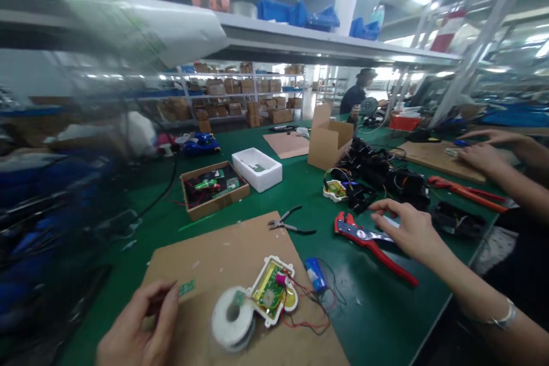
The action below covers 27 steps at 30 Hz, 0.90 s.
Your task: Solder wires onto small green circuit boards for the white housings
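Low on the left, my left hand [141, 323] pinches a small green circuit board [187, 287] above the cardboard sheet. Just right of it, a roll of white wire or solder [233, 318] lies beside a white-framed housing with a green circuit board [270, 291] and red and black wires. A blue cylindrical battery [316, 274] rests near those wires. My right hand [407, 227] reaches over the red-handled wire strippers [364, 237], fingers bent and apart, with nothing visible between them. Black plastic housings [403, 186] sit just beyond its fingertips.
Cutting pliers [289, 223] lie on the cardboard sheet's [189, 251] far edge. Behind stand a cardboard tray of parts [214, 206], a white foam box [266, 179] and an open carton [323, 146]. At right, a co-worker's hands [484, 154] are over a board. A shelf [274, 34] hangs overhead.
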Tool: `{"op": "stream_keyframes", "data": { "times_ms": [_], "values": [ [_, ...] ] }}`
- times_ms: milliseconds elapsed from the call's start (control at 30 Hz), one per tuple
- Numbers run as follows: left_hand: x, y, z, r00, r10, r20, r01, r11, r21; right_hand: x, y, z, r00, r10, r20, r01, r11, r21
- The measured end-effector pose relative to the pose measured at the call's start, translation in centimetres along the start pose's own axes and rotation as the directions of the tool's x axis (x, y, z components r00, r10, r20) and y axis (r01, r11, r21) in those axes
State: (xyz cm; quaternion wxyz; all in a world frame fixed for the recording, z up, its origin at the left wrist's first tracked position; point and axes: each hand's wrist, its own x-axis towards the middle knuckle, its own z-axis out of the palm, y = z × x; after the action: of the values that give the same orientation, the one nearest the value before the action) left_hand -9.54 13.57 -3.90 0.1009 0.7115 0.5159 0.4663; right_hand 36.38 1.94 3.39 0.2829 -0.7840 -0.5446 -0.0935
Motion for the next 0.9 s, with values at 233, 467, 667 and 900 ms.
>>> {"op": "stream_keyframes", "data": {
  "times_ms": [233, 467, 667, 900],
  "values": [
    [2.8, 3.1, -1.4, 0.993, 0.076, -0.092, -0.059, 0.981, 0.183, 1.2, -12.3, 7.1, 0.953, -0.299, -0.06, 0.303, 0.911, 0.278],
    [12.6, 4.0, 1.2, 0.983, 0.148, 0.111, -0.179, 0.914, 0.365, -0.1, -14.0, 9.2, 0.838, -0.456, -0.3, 0.534, 0.798, 0.279],
    [21.7, 3.9, 10.9, 0.899, 0.084, 0.43, -0.311, 0.813, 0.492, -0.7, -13.0, 9.1, 0.76, -0.536, -0.367, 0.631, 0.743, 0.222],
    [27.8, 0.4, 16.8, 0.688, -0.192, 0.7, -0.38, 0.727, 0.572, -0.3, -14.3, 10.3, 0.732, -0.391, -0.558, 0.612, 0.738, 0.284]
  ]
}}
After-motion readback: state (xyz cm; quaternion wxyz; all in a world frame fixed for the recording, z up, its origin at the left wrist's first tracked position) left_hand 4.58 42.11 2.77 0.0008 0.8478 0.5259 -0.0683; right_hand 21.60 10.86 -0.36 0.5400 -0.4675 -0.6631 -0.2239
